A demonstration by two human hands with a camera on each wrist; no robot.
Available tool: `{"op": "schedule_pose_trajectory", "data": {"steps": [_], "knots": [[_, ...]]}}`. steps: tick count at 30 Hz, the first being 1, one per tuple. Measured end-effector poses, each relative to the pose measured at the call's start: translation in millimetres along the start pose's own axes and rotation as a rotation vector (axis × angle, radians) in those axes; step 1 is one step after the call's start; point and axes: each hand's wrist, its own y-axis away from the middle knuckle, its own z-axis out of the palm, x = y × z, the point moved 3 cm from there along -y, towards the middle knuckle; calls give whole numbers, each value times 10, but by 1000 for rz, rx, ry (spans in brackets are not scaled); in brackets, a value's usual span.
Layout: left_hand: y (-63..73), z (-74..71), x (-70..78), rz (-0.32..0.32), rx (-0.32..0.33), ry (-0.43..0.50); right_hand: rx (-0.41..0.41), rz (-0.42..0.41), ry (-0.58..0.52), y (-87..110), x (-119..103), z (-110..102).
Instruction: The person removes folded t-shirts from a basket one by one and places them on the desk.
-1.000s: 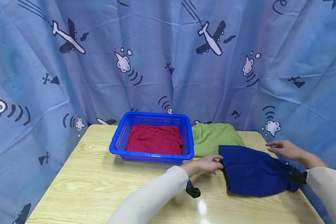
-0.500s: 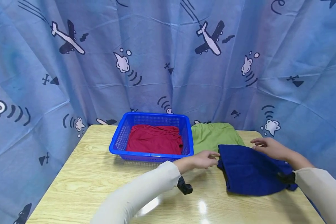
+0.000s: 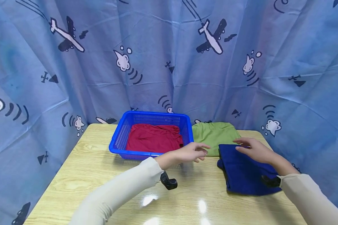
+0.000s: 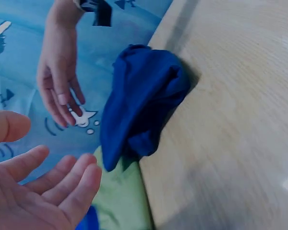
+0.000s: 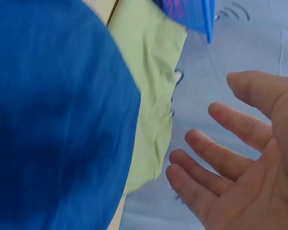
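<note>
A folded navy blue cloth [image 3: 239, 178] lies at the right of the table, its left edge showing stacked layers. My right hand [image 3: 256, 151] hovers over its far part, fingers spread and holding nothing; the right wrist view shows the bare palm [image 5: 249, 167] beside the cloth [image 5: 57, 115]. To the left of the cloth, my left hand [image 3: 187, 153] is held above the table near the basket's front right corner. Its fingers are loosely extended with nothing in them, as the left wrist view of this hand [image 4: 43, 191] confirms.
A blue plastic basket [image 3: 139, 154] stands at the back middle with a folded dark red cloth [image 3: 155, 137] inside. Between basket and navy cloth lies a flat green cloth [image 3: 214, 136]. A blue patterned curtain [image 3: 157, 62] hangs behind the wooden table [image 3: 81, 178].
My left hand has drawn back leftward from the navy cloth's left edge toward the basket. My right hand has moved left from the cloth's right side to over its far part.
</note>
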Motion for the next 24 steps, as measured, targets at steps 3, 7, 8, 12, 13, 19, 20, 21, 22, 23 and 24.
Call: {"op": "schedule_pose_trajectory", "data": {"steps": [3, 7, 8, 12, 13, 19, 20, 21, 22, 23, 24], "knots": [[94, -113, 21, -1, 19, 20, -4, -4, -15, -30, -126, 30], [225, -298, -13, 1, 67, 17, -1, -27, -51, -78, -298, 50], [258, -349, -34, 2, 80, 10, 1, -32, -59, -93, -336, 56], [382, -563, -141, -8, 136, -6, 9, -39, -75, -160, -462, 97], [412, -618, -161, -12, 151, -6, 11, -43, -78, -181, -491, 109], [595, -936, -216, -24, 226, -31, 10, -79, -101, -343, -637, 192], [623, -986, -222, -26, 238, -38, 11, -88, -105, -374, -663, 206], [651, -1032, -227, -31, 252, -41, 12, -97, -108, -404, -695, 219], [677, -1078, -236, -37, 263, -52, 13, -105, -112, -434, -723, 232], [700, -1125, -250, -44, 274, -55, 14, -108, -113, -467, -746, 245], [724, -1171, -263, -56, 286, -59, 13, -113, -118, -499, -772, 259]]}}
